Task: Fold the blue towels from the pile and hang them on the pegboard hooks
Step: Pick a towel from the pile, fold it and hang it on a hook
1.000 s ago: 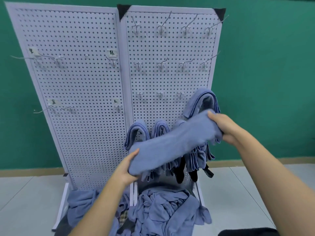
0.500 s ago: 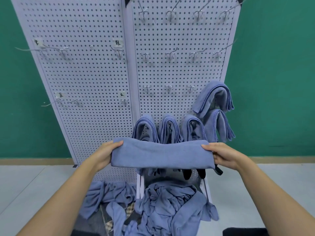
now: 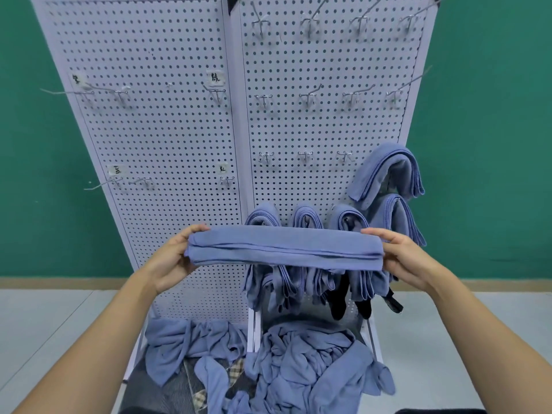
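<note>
The left hand (image 3: 171, 259) and the right hand (image 3: 407, 258) each grasp one end of the folded towel (image 3: 283, 249), holding it level before the pegboard (image 3: 179, 130), above the pile (image 3: 298, 363).

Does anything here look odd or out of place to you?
Yes. Some black fabric dangles among the hung blue towels on the bottom row, and a checked cloth peeks out of the blue pile below. Neither matches the rest.
</note>
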